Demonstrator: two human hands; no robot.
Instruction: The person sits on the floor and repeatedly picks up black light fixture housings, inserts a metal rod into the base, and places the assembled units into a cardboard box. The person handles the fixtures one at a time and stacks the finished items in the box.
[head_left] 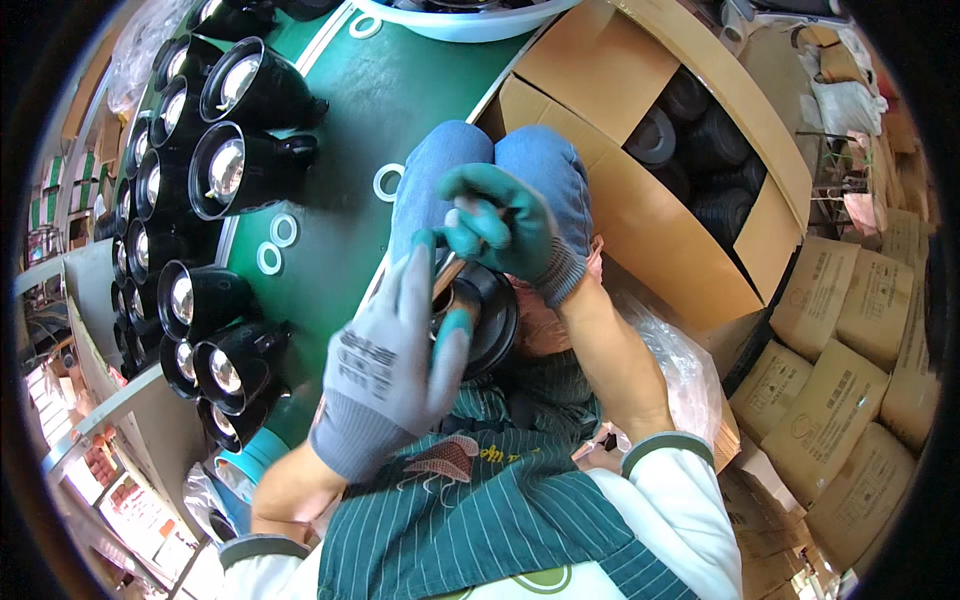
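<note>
Over my lap, my left hand (pixel 395 350), in a grey glove with teal fingertips, grips a black round part (pixel 492 325) with a wide rim. Its fingers and thumb lie along a brownish metal piece (pixel 449 276) at the part's middle. Just above, my right hand (pixel 505 225), in a teal-palmed glove, is closed with thumb and fingers pinched together. What those fingers hold is hidden and blurred. Left of my hands, black lamp-like housings (pixel 262 90) with shiny domes inside lie on their sides in rows.
A green-topped table (pixel 350 130) carries several white rings (pixel 284 230). At its far end stands a pale blue basin (pixel 470 22). An open cardboard box (pixel 590 200) of black round parts sits right of my knees. Stacked cartons (pixel 825 400) line the far right, near clear plastic (pixel 680 365).
</note>
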